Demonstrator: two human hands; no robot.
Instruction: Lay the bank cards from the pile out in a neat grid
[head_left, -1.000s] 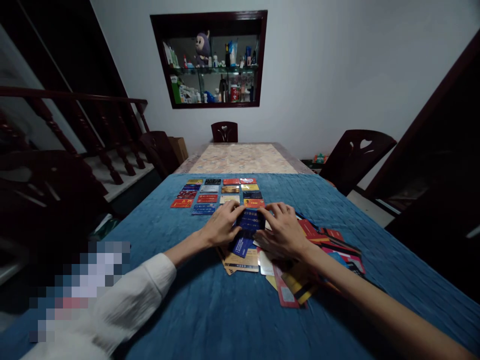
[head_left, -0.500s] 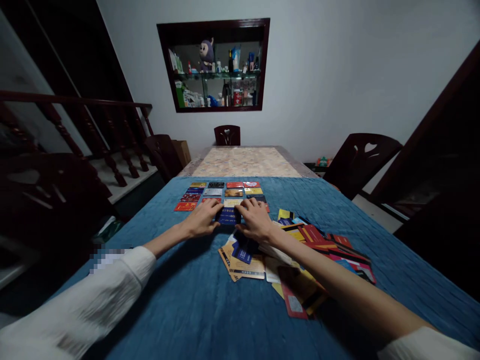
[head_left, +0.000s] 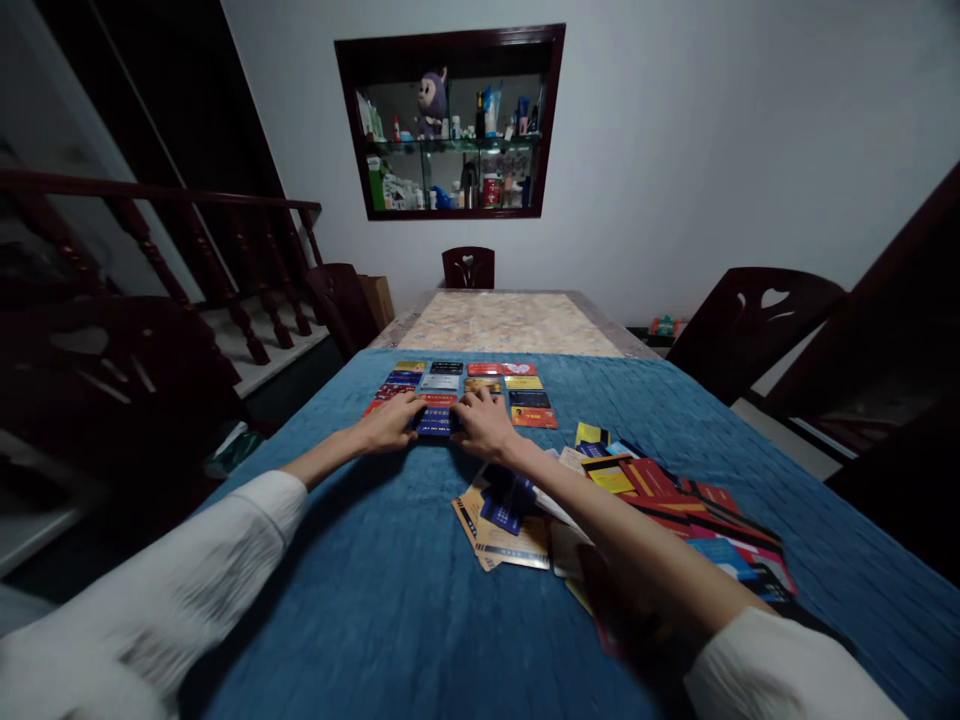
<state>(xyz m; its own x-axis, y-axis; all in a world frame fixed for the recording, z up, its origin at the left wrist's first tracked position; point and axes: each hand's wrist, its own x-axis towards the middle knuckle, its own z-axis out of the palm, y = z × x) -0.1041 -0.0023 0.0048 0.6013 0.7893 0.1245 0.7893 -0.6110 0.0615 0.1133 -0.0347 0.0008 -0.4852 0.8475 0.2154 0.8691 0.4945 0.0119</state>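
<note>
Cloth [head_left: 360,600] blue, wall [head_left: 675,150] pale — left hand [head_left: 390,424], right hand [head_left: 484,425] half-curled, pinching navy card [head_left: 436,422] between them.

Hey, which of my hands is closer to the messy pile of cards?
Right. Your right hand is at the right edge of the blue card, left of and beyond the pile. Your left hand is at that card's left edge, farther away.

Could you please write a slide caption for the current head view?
Two hands hold a blue card beside rows of cards, with a loose pile nearby.
</note>
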